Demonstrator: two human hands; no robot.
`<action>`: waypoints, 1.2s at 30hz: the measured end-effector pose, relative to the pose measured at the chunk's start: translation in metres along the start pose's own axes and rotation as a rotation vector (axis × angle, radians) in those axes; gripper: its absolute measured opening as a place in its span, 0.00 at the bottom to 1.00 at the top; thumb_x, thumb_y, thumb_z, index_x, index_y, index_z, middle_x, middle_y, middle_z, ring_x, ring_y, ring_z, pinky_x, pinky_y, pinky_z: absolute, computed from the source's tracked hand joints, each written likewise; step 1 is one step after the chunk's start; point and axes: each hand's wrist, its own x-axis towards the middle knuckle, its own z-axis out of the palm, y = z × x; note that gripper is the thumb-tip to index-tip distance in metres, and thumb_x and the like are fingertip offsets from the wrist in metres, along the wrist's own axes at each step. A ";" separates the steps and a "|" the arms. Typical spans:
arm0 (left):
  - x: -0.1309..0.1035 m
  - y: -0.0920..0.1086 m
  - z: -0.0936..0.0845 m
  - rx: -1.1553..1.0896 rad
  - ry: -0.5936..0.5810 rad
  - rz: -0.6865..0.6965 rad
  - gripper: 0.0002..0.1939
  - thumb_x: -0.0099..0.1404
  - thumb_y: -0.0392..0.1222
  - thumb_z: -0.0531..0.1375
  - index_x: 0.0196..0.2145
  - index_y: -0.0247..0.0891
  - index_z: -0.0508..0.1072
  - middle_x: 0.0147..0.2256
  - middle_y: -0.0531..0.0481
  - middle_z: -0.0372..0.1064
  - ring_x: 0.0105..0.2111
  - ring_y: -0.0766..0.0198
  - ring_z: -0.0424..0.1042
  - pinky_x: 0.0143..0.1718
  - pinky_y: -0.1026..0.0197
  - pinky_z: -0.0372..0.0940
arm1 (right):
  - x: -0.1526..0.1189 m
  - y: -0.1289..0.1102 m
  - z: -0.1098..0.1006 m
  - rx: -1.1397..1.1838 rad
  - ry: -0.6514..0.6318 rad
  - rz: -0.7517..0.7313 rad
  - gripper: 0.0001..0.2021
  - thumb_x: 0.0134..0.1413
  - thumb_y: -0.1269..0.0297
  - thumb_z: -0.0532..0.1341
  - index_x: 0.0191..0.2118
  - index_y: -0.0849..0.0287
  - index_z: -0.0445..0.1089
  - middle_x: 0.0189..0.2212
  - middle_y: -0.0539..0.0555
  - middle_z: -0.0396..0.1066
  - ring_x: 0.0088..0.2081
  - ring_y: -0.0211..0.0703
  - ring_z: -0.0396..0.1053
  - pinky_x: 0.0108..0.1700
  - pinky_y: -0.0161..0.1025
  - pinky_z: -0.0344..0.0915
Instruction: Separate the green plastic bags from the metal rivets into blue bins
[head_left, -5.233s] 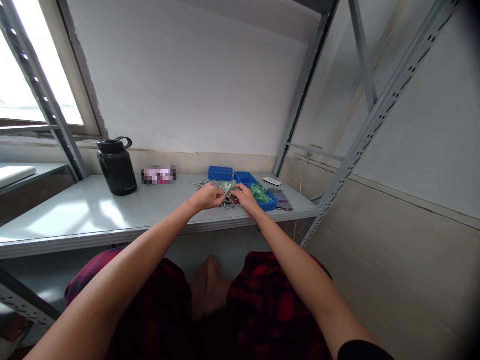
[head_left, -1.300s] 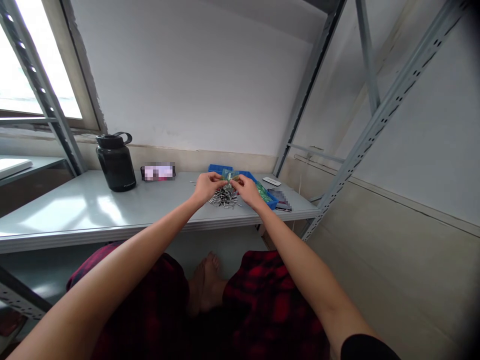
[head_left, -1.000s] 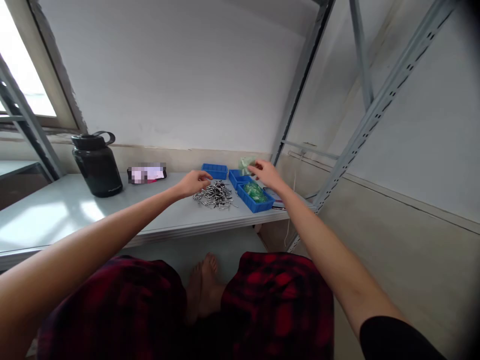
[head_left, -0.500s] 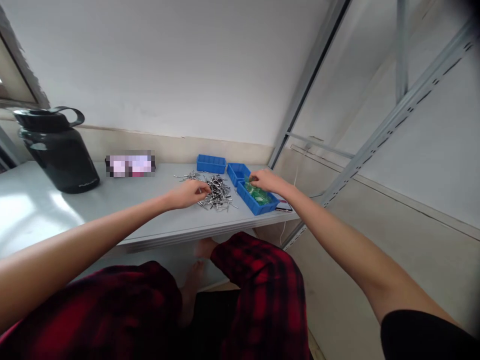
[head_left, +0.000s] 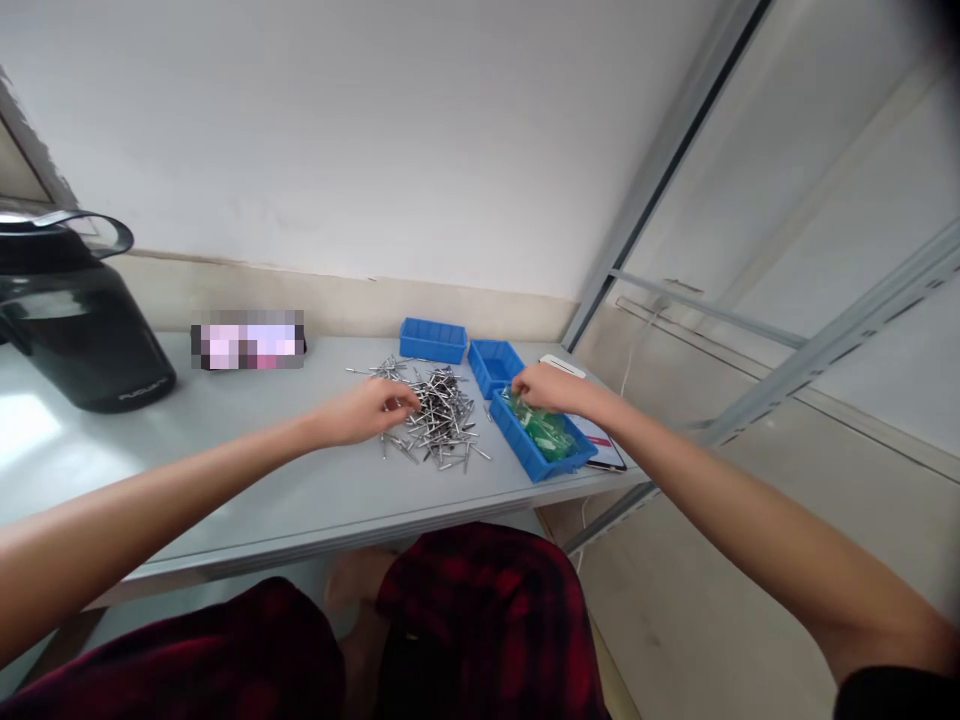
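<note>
My left hand (head_left: 375, 410) hovers at the left side of a loose pile of silver pop rivets (head_left: 442, 415). Its fingers are curled, with a gap between thumb and fingers, and I see nothing held there. Over the nearest blue bin (head_left: 521, 450) on the right, my right hand (head_left: 541, 387) is closed, fingertips down at the bin's far left corner. They pinch the edge of a crumpled green plastic bag (head_left: 551, 437), which lies inside that bin. The tips of those fingers are partly hidden.
Two more blue bins stand behind: one by the wall (head_left: 433, 341), another (head_left: 495, 367) farther right. A phone (head_left: 604, 445) lies beside the front bin. At left are a dark water bottle (head_left: 82, 330) and a blurred-out object (head_left: 247, 340). A metal shelf post (head_left: 667, 180) rises at right.
The view has shifted closer, so the table things appear larger and lower. My left hand stays by the rivet pile, and my right hand is still at the green bag's bin.
</note>
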 end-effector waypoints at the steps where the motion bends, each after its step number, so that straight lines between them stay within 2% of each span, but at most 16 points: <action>1: 0.008 0.003 -0.001 0.015 0.008 0.009 0.14 0.63 0.46 0.55 0.39 0.43 0.79 0.39 0.49 0.78 0.37 0.59 0.75 0.40 0.61 0.67 | -0.005 0.000 -0.001 -0.004 0.055 -0.015 0.04 0.49 0.65 0.64 0.28 0.57 0.75 0.23 0.53 0.73 0.24 0.41 0.67 0.27 0.37 0.59; 2: 0.016 0.006 -0.002 0.035 0.011 0.019 0.14 0.63 0.46 0.55 0.40 0.43 0.79 0.40 0.49 0.78 0.38 0.59 0.75 0.41 0.60 0.67 | -0.012 0.000 -0.002 0.008 0.141 -0.027 0.06 0.51 0.62 0.64 0.31 0.57 0.76 0.26 0.55 0.75 0.27 0.44 0.69 0.29 0.38 0.61; 4: 0.032 0.011 -0.004 0.077 0.026 0.043 0.14 0.64 0.45 0.54 0.40 0.43 0.78 0.41 0.49 0.78 0.38 0.58 0.74 0.40 0.61 0.66 | -0.038 -0.001 -0.003 0.045 0.423 -0.029 0.13 0.58 0.56 0.59 0.41 0.56 0.76 0.33 0.58 0.76 0.34 0.49 0.72 0.35 0.41 0.65; 6: 0.047 0.012 -0.001 0.131 0.018 0.092 0.14 0.65 0.43 0.53 0.41 0.43 0.78 0.41 0.48 0.77 0.39 0.58 0.74 0.41 0.60 0.66 | -0.071 -0.005 0.007 0.008 0.645 0.004 0.16 0.64 0.55 0.52 0.45 0.55 0.74 0.37 0.58 0.76 0.39 0.50 0.72 0.40 0.43 0.66; 7: 0.055 0.012 0.001 0.176 -0.002 0.136 0.14 0.65 0.42 0.53 0.41 0.43 0.78 0.42 0.48 0.77 0.40 0.57 0.74 0.42 0.60 0.66 | -0.088 -0.009 0.017 -0.025 0.682 0.001 0.16 0.65 0.56 0.50 0.44 0.54 0.74 0.36 0.58 0.75 0.39 0.50 0.72 0.41 0.44 0.66; 9: 0.075 0.009 0.009 0.294 -0.050 0.223 0.13 0.64 0.39 0.54 0.41 0.42 0.78 0.43 0.46 0.75 0.42 0.55 0.74 0.44 0.58 0.65 | -0.117 -0.020 0.043 -0.124 0.648 -0.053 0.15 0.66 0.57 0.51 0.41 0.53 0.74 0.34 0.58 0.75 0.38 0.50 0.72 0.39 0.44 0.65; 11: 0.098 0.009 0.019 0.376 -0.059 0.253 0.14 0.63 0.36 0.55 0.43 0.41 0.77 0.45 0.44 0.73 0.42 0.55 0.74 0.45 0.58 0.65 | -0.132 -0.032 0.072 -0.259 0.629 -0.059 0.13 0.64 0.58 0.54 0.43 0.54 0.74 0.34 0.60 0.75 0.38 0.53 0.71 0.38 0.45 0.65; 13: 0.121 0.012 0.030 0.390 -0.056 0.270 0.19 0.61 0.33 0.55 0.50 0.42 0.74 0.49 0.43 0.71 0.45 0.54 0.74 0.47 0.58 0.65 | -0.135 -0.042 0.093 -0.360 0.630 -0.001 0.12 0.63 0.59 0.56 0.47 0.55 0.73 0.35 0.61 0.74 0.37 0.54 0.70 0.37 0.46 0.64; 16: 0.149 0.021 0.045 0.313 -0.050 0.290 0.24 0.58 0.32 0.58 0.53 0.44 0.72 0.53 0.45 0.70 0.50 0.54 0.72 0.51 0.59 0.63 | -0.126 -0.048 0.106 -0.450 0.640 0.056 0.14 0.62 0.64 0.57 0.51 0.57 0.71 0.32 0.61 0.73 0.35 0.54 0.68 0.35 0.46 0.63; 21: 0.162 0.033 0.062 0.270 -0.121 0.327 0.14 0.55 0.32 0.61 0.40 0.41 0.78 0.44 0.44 0.76 0.45 0.54 0.74 0.47 0.60 0.65 | -0.119 -0.038 0.104 -0.486 0.644 0.050 0.12 0.62 0.68 0.56 0.48 0.59 0.72 0.28 0.59 0.73 0.34 0.52 0.69 0.33 0.43 0.62; 27: 0.155 0.041 0.068 0.465 -0.146 0.346 0.12 0.64 0.38 0.59 0.44 0.35 0.76 0.45 0.41 0.74 0.43 0.57 0.74 0.43 0.62 0.65 | -0.134 -0.017 0.094 -0.416 0.748 0.071 0.12 0.65 0.64 0.53 0.44 0.59 0.73 0.28 0.57 0.74 0.33 0.48 0.70 0.33 0.41 0.62; 32: 0.148 0.052 0.072 0.482 -0.133 0.322 0.11 0.68 0.38 0.55 0.42 0.33 0.76 0.45 0.40 0.73 0.41 0.57 0.75 0.41 0.61 0.66 | -0.146 0.000 0.065 -0.355 0.846 0.072 0.15 0.67 0.58 0.51 0.42 0.58 0.73 0.31 0.57 0.76 0.34 0.49 0.71 0.34 0.41 0.63; 36: 0.138 0.064 0.075 0.456 -0.105 0.333 0.10 0.68 0.37 0.56 0.41 0.33 0.76 0.45 0.40 0.73 0.41 0.56 0.75 0.41 0.60 0.66 | -0.133 0.012 0.026 -0.302 0.924 0.163 0.17 0.65 0.52 0.53 0.43 0.58 0.73 0.30 0.58 0.74 0.37 0.52 0.70 0.33 0.42 0.62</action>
